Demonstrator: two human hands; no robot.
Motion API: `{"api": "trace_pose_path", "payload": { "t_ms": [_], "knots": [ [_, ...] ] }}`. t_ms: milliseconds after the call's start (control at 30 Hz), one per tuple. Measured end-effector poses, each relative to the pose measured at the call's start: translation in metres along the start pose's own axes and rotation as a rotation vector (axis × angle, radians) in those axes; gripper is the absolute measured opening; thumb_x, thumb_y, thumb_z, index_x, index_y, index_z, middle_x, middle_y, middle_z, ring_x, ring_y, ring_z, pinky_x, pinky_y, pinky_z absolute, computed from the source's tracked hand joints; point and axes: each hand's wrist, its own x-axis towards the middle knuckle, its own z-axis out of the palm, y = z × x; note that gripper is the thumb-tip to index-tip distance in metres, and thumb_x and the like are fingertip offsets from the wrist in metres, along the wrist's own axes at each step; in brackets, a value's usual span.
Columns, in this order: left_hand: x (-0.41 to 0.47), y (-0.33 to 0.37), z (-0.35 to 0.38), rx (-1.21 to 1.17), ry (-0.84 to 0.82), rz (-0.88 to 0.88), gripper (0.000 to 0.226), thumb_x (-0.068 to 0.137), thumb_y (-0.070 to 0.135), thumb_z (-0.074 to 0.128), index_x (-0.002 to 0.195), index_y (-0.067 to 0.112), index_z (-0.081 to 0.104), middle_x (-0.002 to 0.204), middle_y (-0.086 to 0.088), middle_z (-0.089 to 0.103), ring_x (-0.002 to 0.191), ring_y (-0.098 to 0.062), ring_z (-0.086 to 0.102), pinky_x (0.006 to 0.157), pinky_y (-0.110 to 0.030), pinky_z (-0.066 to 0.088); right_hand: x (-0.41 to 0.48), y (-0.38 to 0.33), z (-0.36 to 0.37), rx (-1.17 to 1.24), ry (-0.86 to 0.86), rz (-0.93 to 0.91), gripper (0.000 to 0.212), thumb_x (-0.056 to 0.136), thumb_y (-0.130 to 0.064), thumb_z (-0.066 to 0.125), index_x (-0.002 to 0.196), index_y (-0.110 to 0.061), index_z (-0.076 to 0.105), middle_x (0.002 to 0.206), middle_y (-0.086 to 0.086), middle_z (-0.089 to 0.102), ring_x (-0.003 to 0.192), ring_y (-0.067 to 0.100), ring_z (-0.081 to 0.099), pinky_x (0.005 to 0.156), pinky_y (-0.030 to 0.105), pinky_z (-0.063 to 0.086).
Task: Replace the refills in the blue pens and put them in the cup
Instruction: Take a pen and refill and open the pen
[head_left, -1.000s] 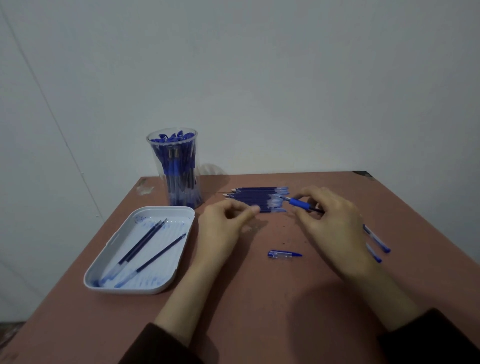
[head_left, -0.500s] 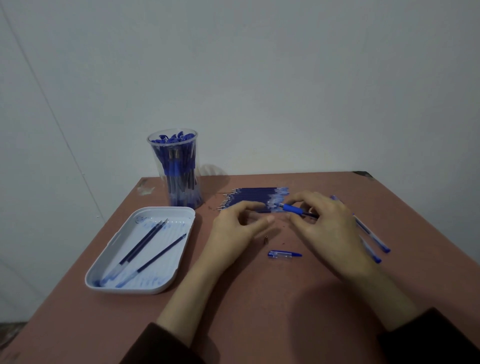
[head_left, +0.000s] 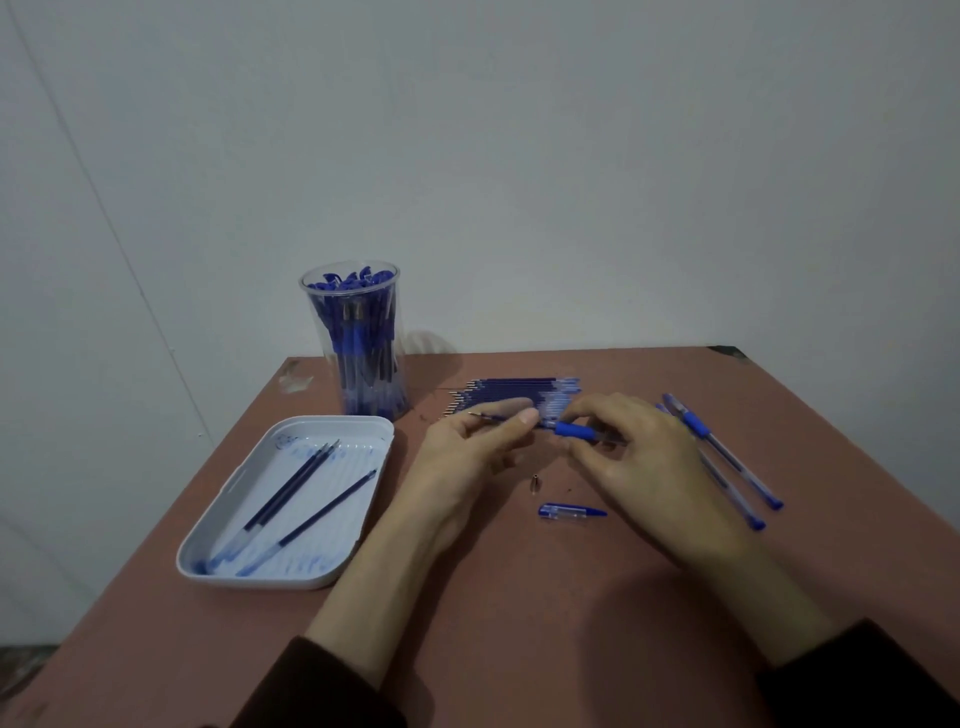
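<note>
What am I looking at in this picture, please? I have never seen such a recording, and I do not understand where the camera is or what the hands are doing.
There is no machine here. A person wears one camera on the head, looking forward and down at a brown table. The left hand pinches a thin refill. The right hand holds a pen barrel with a blue grip. Behind them lies a row of refills. A clear cup full of blue pens stands at the back left. A white tray holds three refills. A pen cap and a small metal tip lie in front, and more pens on the right.
</note>
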Motion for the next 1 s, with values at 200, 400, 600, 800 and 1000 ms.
{"api": "trace_pose_path", "payload": {
  "t_ms": [200,400,600,800,1000],
  "knots": [
    [0.006,0.007,-0.005,-0.281,0.208,0.106,0.009,0.084,-0.002,0.061,0.08,0.004,0.067,0.074,-0.003,0.067,0.068,-0.008,0.062,0.064,-0.012,0.052,0.001,0.007,0.0,0.059,0.036,0.072,0.018,0.08,-0.016,0.069,0.092,-0.029,0.067,0.085,-0.011,0.065,0.078,0.008,0.058,0.074,0.037,0.051],
    [0.0,0.045,-0.026,-0.343,0.412,0.393,0.011,0.088,0.004,0.06,0.085,0.011,0.068,0.069,0.005,0.069,0.065,-0.004,0.063,0.062,-0.014,0.051,0.001,0.01,-0.001,0.103,0.045,0.165,0.019,0.081,-0.017,0.071,0.093,-0.031,0.067,0.083,-0.018,0.064,0.082,0.004,0.061,0.075,0.034,0.054],
    [-0.007,0.133,-0.057,0.073,0.574,0.841,0.012,0.09,0.006,0.061,0.098,0.013,0.067,0.078,0.003,0.066,0.07,-0.005,0.062,0.07,-0.018,0.051,0.002,0.006,0.001,0.079,-0.014,0.146,0.02,0.082,-0.018,0.069,0.094,-0.033,0.066,0.089,-0.018,0.065,0.083,0.002,0.06,0.075,0.03,0.052],
    [0.022,0.174,-0.07,0.583,0.675,0.889,0.014,0.088,0.014,0.063,0.101,0.013,0.069,0.085,0.012,0.066,0.065,0.003,0.063,0.08,-0.03,0.056,0.002,0.005,0.0,0.075,-0.012,0.155,0.021,0.081,-0.017,0.07,0.091,-0.034,0.065,0.085,-0.019,0.064,0.08,0.001,0.059,0.071,0.028,0.051],
    [0.027,0.159,-0.047,0.615,0.555,0.835,0.017,0.087,0.013,0.065,0.103,0.015,0.069,0.075,0.007,0.066,0.062,-0.004,0.063,0.074,-0.021,0.054,0.002,0.005,0.002,0.075,-0.011,0.16,0.022,0.08,-0.019,0.069,0.089,-0.038,0.063,0.081,-0.019,0.063,0.076,0.001,0.057,0.067,0.029,0.049]
  ]
}}
